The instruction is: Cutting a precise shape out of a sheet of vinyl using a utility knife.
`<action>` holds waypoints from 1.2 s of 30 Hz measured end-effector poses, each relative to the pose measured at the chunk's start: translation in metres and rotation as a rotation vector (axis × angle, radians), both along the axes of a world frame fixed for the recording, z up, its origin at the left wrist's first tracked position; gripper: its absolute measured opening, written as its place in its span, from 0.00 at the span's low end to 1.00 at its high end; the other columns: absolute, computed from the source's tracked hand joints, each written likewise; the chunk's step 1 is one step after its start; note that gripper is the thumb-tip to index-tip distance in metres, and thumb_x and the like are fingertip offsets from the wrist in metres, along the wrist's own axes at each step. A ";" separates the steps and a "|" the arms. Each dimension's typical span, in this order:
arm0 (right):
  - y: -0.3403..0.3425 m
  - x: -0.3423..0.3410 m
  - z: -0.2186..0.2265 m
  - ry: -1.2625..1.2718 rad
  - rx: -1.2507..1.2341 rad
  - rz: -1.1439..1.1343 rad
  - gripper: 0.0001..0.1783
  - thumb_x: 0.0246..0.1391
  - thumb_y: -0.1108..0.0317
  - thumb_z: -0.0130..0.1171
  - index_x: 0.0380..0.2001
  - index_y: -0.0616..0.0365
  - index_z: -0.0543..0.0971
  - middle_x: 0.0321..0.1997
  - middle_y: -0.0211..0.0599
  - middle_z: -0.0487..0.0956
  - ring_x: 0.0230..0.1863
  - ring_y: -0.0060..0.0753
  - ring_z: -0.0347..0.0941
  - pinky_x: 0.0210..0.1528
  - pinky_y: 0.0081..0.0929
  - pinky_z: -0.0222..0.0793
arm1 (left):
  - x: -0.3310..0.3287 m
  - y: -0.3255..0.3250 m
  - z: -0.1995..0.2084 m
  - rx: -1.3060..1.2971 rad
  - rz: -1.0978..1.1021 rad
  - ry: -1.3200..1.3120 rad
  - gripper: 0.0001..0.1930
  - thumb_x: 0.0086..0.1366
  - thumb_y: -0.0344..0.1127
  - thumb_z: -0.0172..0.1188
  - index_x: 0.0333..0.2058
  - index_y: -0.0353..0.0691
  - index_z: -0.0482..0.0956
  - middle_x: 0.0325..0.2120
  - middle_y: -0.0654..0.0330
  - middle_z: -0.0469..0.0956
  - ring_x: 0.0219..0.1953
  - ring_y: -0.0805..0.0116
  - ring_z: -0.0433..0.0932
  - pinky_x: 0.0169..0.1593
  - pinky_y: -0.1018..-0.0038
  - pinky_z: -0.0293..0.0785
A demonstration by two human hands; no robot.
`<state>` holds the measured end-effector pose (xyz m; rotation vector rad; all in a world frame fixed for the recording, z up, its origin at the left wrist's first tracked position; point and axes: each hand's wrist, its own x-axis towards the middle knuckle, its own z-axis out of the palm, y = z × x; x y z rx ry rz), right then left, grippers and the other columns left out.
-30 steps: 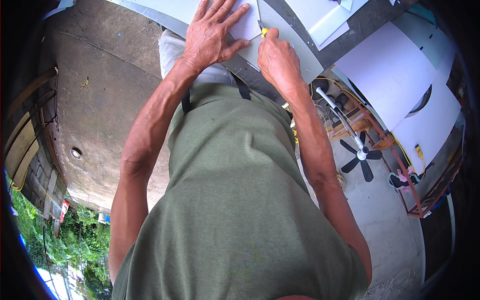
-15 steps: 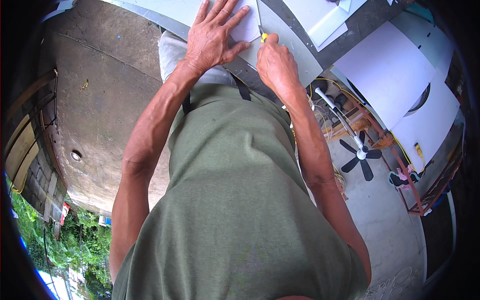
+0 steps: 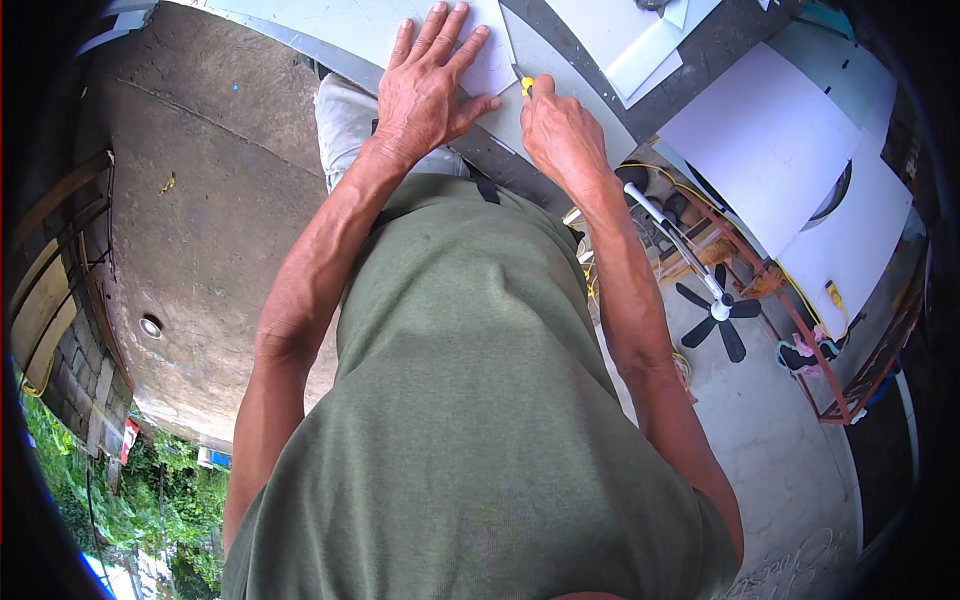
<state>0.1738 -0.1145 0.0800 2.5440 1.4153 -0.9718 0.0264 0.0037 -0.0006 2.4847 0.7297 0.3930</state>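
My left hand (image 3: 430,90) lies flat on a white sheet (image 3: 492,28), its fingers spread and the thumb pointing toward my right hand. A yellow-and-black utility knife (image 3: 528,86) is gripped in my right hand (image 3: 564,138), closed around its handle. Its thin blade points away from me and meets the right edge of the white sheet. Under that edge lies a pale grey board (image 3: 575,85). Most of the knife's handle is hidden inside my fist.
More white pieces (image 3: 650,60) lie on the dark tabletop farther right. Large white panels (image 3: 765,140) rest on a reddish metal frame (image 3: 815,375) at the right. Below them stands a fan with black blades (image 3: 722,312). Concrete floor (image 3: 210,210) spreads to the left.
Both hands have shifted slightly toward me, and the knife has come a little nearer along the sheet's edge. Grip and hand shapes look the same.
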 end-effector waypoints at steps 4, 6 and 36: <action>0.004 0.038 0.012 -0.089 0.019 0.274 0.12 0.68 0.63 0.52 0.40 0.63 0.72 0.23 0.56 0.82 0.30 0.60 0.83 0.34 0.54 0.77 | -0.004 -0.003 0.019 -0.005 -0.010 0.118 0.45 0.51 0.60 0.76 0.68 0.54 0.72 0.74 0.61 0.61 0.77 0.57 0.54 0.78 0.50 0.46; 0.006 0.051 0.010 -0.086 0.019 0.308 0.12 0.68 0.63 0.51 0.40 0.63 0.72 0.23 0.56 0.82 0.30 0.60 0.83 0.34 0.54 0.77 | -0.003 0.008 0.018 0.065 -0.096 0.138 0.40 0.55 0.58 0.74 0.64 0.51 0.76 0.72 0.63 0.64 0.76 0.57 0.56 0.78 0.53 0.49; -0.001 0.027 0.004 0.031 -0.041 0.134 0.14 0.68 0.64 0.50 0.38 0.68 0.70 0.28 0.66 0.82 0.35 0.68 0.83 0.38 0.59 0.78 | 0.004 0.043 0.002 -0.112 -0.452 0.044 0.46 0.59 0.56 0.69 0.71 0.42 0.65 0.74 0.58 0.60 0.78 0.51 0.50 0.78 0.48 0.45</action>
